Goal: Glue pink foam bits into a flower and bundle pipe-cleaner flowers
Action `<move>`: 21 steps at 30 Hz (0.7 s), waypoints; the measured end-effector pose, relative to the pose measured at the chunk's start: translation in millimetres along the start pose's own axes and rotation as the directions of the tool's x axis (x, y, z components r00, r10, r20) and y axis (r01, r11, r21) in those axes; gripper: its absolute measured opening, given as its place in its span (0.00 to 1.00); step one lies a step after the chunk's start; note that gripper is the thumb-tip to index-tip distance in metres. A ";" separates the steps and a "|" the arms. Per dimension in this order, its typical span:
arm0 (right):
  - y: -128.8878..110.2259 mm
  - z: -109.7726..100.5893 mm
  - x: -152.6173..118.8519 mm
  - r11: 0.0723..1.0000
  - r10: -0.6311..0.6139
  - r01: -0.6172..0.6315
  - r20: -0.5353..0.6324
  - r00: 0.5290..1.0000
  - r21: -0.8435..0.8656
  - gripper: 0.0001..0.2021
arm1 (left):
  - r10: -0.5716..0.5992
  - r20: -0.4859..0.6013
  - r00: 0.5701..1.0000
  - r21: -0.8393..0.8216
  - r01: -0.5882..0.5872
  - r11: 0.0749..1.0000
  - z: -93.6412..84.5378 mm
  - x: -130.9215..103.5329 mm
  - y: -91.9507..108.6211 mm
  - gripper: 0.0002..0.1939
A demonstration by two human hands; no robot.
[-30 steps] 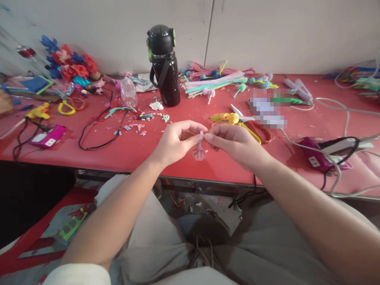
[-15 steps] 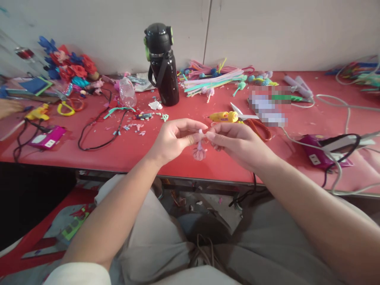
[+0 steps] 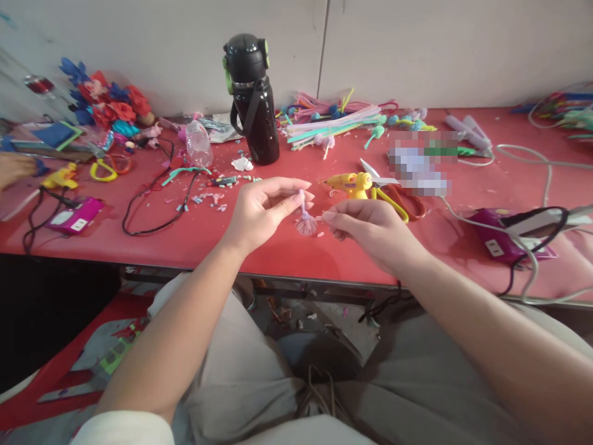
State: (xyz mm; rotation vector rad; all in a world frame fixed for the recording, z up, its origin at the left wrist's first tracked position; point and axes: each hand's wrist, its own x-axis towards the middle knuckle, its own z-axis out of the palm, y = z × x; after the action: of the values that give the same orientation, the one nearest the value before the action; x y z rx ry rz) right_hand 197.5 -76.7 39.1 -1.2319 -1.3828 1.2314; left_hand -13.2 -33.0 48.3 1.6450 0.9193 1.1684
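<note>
Over the red table (image 3: 278, 250), my left hand (image 3: 271, 210) pinches the thin stem of a small pink-purple craft piece (image 3: 306, 224), whose round fringed part hangs down. Just to its right, my right hand (image 3: 365, 225) has thumb and fingertips pressed together, with a tiny pale bit at the tips, too small to name. A gap separates this hand from the craft piece. Behind my right hand lie a yellow glue gun (image 3: 352, 182) and scissors (image 3: 391, 198) with yellow and orange handles.
A black bottle (image 3: 262, 117) stands at the back, beside bundled pastel pipe cleaners (image 3: 333, 127). Red and blue flowers (image 3: 109, 102) are at the left. Purple power boxes (image 3: 76, 215) sit at both sides, with cables. Another person's hand (image 3: 16, 170) shows at the left edge.
My hands have moved apart. My left hand shifted left with the craft piece; my right hand let go of it and moved slightly down. A small pale bit now shows beside the piece.
</note>
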 end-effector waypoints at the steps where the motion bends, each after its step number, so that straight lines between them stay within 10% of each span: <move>1: 0.2 1.2 -0.3 1.000 -0.003 0.003 -0.005 1.000 -0.009 0.15 | 0.003 -0.004 1.000 0.006 -0.003 1.000 0.2 -0.3 0.3 0.17; 21: 1.7 10.8 -0.6 0.988 -0.069 0.065 -0.022 0.997 -0.143 0.17 | 0.033 -0.024 0.999 0.056 -0.031 0.998 3.9 -3.5 3.6 0.13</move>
State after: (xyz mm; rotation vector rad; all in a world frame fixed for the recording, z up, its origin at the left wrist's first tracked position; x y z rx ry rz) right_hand 187.1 -78.5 36.2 -1.2832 -1.5017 1.0818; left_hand -10.2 -38.3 50.0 1.6983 0.9523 1.1974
